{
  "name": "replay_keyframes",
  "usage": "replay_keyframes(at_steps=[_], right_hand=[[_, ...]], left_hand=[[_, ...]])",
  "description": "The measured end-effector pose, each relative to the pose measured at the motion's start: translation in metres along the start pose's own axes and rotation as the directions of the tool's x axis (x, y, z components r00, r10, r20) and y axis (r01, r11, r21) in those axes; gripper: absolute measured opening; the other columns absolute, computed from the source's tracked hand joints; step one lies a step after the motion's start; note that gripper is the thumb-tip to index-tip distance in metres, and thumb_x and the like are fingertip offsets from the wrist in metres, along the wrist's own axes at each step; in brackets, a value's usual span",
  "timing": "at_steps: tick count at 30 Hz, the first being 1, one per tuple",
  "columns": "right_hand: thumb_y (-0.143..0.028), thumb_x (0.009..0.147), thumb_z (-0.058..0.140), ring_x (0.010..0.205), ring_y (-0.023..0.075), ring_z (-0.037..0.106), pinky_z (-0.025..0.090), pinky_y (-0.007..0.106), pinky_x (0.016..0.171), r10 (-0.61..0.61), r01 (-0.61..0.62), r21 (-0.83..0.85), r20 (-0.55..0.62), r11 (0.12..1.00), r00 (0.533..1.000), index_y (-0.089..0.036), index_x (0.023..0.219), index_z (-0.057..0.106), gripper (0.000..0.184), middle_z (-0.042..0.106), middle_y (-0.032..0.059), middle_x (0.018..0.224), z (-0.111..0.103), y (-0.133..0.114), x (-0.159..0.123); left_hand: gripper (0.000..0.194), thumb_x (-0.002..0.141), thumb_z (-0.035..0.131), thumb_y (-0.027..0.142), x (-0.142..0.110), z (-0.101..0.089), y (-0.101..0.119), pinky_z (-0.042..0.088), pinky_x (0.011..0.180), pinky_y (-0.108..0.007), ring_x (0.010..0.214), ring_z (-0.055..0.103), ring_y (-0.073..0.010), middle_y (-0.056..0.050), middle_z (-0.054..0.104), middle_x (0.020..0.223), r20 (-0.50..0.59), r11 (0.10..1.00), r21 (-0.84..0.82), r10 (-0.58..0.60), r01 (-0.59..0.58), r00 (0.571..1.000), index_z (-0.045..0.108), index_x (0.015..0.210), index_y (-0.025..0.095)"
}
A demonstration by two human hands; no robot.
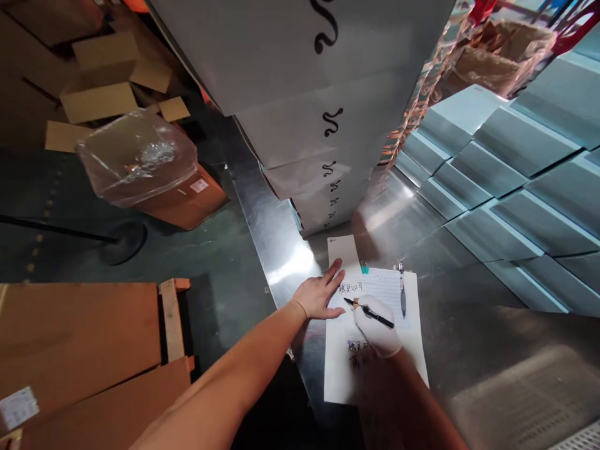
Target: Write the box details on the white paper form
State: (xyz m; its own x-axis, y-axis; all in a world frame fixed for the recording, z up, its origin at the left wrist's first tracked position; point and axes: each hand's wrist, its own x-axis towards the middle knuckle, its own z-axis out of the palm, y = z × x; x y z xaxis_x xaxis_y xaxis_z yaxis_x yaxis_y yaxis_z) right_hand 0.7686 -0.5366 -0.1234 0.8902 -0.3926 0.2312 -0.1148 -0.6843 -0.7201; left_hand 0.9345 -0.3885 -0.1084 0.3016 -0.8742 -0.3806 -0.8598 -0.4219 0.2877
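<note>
A lined sheet of paper point(412, 340) with handwritten characters lies on the steel table point(276, 250). My left hand point(319, 295) rests flat on the paper's left edge, fingers spread, holding the sheet down. My right hand point(375, 326), in a white glove, grips a black pen point(370, 312) with its tip on the paper near the top line of writing. A second pen point(402, 289) lies on the sheet to the right of my hands. A small white slip point(343, 251) pokes out above the paper.
A tall stack of white boxes point(309, 94) with black marks stands just behind the paper. Rows of pale blue boxes point(506, 169) fill the table's right side. On the floor at left are cardboard boxes point(187, 200), a plastic-covered bundle point(135, 153) and wooden boards point(79, 337).
</note>
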Motion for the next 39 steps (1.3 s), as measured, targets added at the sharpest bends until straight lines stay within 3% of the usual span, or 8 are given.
replay_keyframes(at_steps=[3, 6, 14, 21, 25, 31, 39], right_hand=[[-0.019, 0.097, 0.049, 0.065, 0.0162, 0.065, 0.051, 0.027, 0.065, -0.14, 0.141, -0.071, 0.018, 0.987, 0.99, -0.02, 0.074, 0.067, 0.029, 0.069, 0.0024, 0.07, 0.005, 0.01, 0.001], [-0.018, 0.1, 0.048, 0.065, 0.0164, 0.063, 0.047, 0.028, 0.065, -0.195, 0.196, -0.148, 0.025, 0.969, 0.981, -0.02, 0.073, 0.066, 0.033, 0.067, 0.0036, 0.069, 0.016, 0.018, -0.002], [-0.013, 0.099, 0.045, 0.065, 0.0161, 0.059, 0.044, 0.029, 0.066, -0.118, 0.111, -0.212, -0.019, 0.971, 0.993, -0.019, 0.073, 0.061, 0.031, 0.063, 0.0018, 0.068, 0.031, 0.03, -0.013], [-0.014, 0.098, 0.045, 0.068, 0.0157, 0.061, 0.045, 0.028, 0.069, -0.114, 0.117, -0.195, 0.024, 0.974, 0.993, -0.02, 0.074, 0.06, 0.03, 0.063, 0.0014, 0.069, 0.034, 0.035, -0.015], [-0.012, 0.098, 0.049, 0.065, 0.0154, 0.057, 0.041, 0.028, 0.067, -0.141, 0.148, -0.248, 0.045, 0.957, 0.989, -0.02, 0.071, 0.061, 0.031, 0.06, 0.0018, 0.067, 0.029, 0.031, -0.014], [-0.008, 0.094, 0.051, 0.062, 0.0181, 0.047, 0.032, 0.033, 0.062, -0.153, 0.204, -0.35, 0.166, 0.914, 0.974, -0.02, 0.069, 0.061, 0.029, 0.059, 0.0036, 0.066, 0.027, 0.028, -0.01], [-0.007, 0.097, 0.047, 0.061, 0.0161, 0.051, 0.035, 0.033, 0.063, -0.148, 0.179, -0.368, 0.111, 0.913, 0.983, -0.019, 0.07, 0.06, 0.032, 0.059, 0.002, 0.066, 0.029, 0.032, -0.013]], left_hand=[[0.109, 0.089, 0.07, 0.066, 0.0, 0.0, 0.0, 0.061, 0.106, -0.051, 0.122, 0.074, -0.0393, -0.021, 0.003, 0.182, -0.008, 1.0, -0.001, 0.006, -0.006, 1.0, 0.027, 0.173, 0.012], [0.109, 0.089, 0.07, 0.067, 0.0, 0.001, -0.001, 0.062, 0.103, -0.053, 0.12, 0.075, -0.04, -0.023, 0.003, 0.182, -0.012, 1.0, -0.001, 0.016, -0.016, 1.0, 0.027, 0.173, 0.012], [0.11, 0.089, 0.07, 0.066, 0.0, -0.001, -0.001, 0.062, 0.104, -0.052, 0.12, 0.075, -0.0394, -0.022, 0.003, 0.182, 0.002, 1.0, 0.02, 0.012, -0.012, 1.0, 0.026, 0.173, 0.011], [0.109, 0.09, 0.07, 0.065, -0.001, -0.001, 0.0, 0.061, 0.106, -0.05, 0.122, 0.074, -0.0385, -0.021, 0.002, 0.182, 0.002, 1.0, 0.028, 0.003, -0.003, 1.0, 0.026, 0.174, 0.012], [0.108, 0.089, 0.07, 0.065, -0.001, 0.001, -0.001, 0.062, 0.103, -0.051, 0.119, 0.076, -0.0394, -0.023, 0.003, 0.181, -0.018, 1.0, 0.021, 0.018, -0.018, 1.0, 0.027, 0.173, 0.011], [0.11, 0.089, 0.071, 0.065, -0.001, 0.001, -0.001, 0.062, 0.104, -0.052, 0.122, 0.075, -0.0394, -0.022, 0.003, 0.182, -0.021, 1.0, 0.016, 0.015, -0.015, 1.0, 0.026, 0.173, 0.011], [0.11, 0.09, 0.072, 0.065, -0.002, -0.002, 0.001, 0.061, 0.106, -0.051, 0.123, 0.074, -0.0387, -0.021, 0.001, 0.182, 0.009, 1.0, 0.024, -0.002, 0.002, 1.0, 0.025, 0.174, 0.012]])
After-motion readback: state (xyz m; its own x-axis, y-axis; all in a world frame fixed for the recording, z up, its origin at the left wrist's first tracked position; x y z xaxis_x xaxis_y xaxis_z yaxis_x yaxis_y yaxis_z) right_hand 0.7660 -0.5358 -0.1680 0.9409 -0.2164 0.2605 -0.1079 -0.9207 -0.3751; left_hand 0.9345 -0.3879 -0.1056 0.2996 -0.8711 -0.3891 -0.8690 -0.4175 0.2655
